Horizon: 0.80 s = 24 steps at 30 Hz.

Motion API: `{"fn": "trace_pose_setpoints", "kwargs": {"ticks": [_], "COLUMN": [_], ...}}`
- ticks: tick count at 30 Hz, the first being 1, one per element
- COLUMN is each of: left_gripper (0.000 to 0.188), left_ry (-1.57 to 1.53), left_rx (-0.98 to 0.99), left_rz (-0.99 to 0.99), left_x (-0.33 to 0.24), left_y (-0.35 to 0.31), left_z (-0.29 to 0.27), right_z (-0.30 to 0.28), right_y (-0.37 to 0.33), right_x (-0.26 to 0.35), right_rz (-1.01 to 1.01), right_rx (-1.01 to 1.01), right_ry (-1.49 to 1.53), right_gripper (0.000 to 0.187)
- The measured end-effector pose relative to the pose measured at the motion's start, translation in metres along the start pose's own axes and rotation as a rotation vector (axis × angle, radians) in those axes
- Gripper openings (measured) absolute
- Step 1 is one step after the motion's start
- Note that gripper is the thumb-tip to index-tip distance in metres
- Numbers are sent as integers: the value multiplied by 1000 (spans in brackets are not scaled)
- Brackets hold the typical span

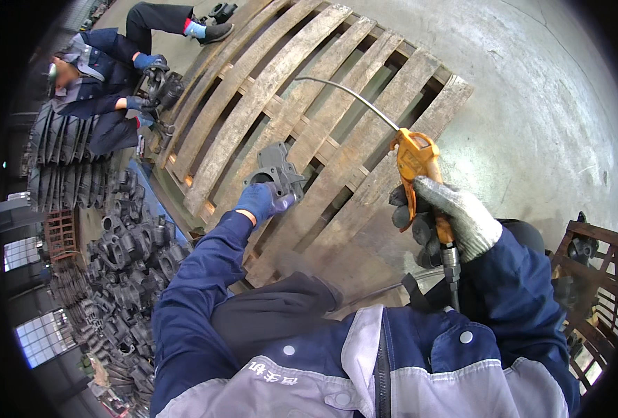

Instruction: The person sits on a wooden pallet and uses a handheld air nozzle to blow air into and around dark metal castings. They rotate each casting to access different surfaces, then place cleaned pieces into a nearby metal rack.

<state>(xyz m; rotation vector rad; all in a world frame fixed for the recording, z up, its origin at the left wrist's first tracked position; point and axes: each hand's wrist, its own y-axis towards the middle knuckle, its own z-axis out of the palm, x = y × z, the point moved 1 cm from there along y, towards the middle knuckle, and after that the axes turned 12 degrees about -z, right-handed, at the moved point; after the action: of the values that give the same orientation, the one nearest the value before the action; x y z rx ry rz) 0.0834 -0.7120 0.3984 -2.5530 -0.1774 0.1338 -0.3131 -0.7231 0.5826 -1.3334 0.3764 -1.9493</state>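
My left hand [259, 201], in a blue glove, grips a dark grey metal casting [279, 164] with a flange and round openings, held over the wooden pallet [375, 90]. My right hand [455, 217] wears a grey-white glove with dark fingers. Those fingers wrap round the handle of an orange air blow gun [417, 157]. Its long thin bent metal nozzle points up and left across the pallet, above and apart from the casting. A metal coupling and hose hang from the bottom of the gun's handle.
A heap of dark castings [131, 258] lies to my left. Another person [103, 80] sits at the far left, wearing blue gloves and handling a dark casting. A brown metal rack [594, 272] stands at the right. Concrete floor [525, 90] surrounds the pallet.
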Motion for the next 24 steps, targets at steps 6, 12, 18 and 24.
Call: {"fn": "trace_pose_setpoints", "kwargs": {"ticks": [6,12,18,24], "left_gripper": [49,41,37,36], "left_ry": [98,-74,-254,-444], "left_rx": [217,-323,-334,-252], "left_rz": [-123,53,178,24], "left_x": [-8,-14,-48,-41], "left_y": [-4,-70,-169,-178], "left_z": [-60,-226,-234,-175], "right_z": [-7,-20,-19,-26], "right_y": [-9,20,33,19], "right_x": [-4,-34,-66,-81], "right_rz": [-34,21,46,33], "right_rx": [54,205,282,207], "right_ry": [6,12,46,121], "right_gripper": [45,40,47,55]}}
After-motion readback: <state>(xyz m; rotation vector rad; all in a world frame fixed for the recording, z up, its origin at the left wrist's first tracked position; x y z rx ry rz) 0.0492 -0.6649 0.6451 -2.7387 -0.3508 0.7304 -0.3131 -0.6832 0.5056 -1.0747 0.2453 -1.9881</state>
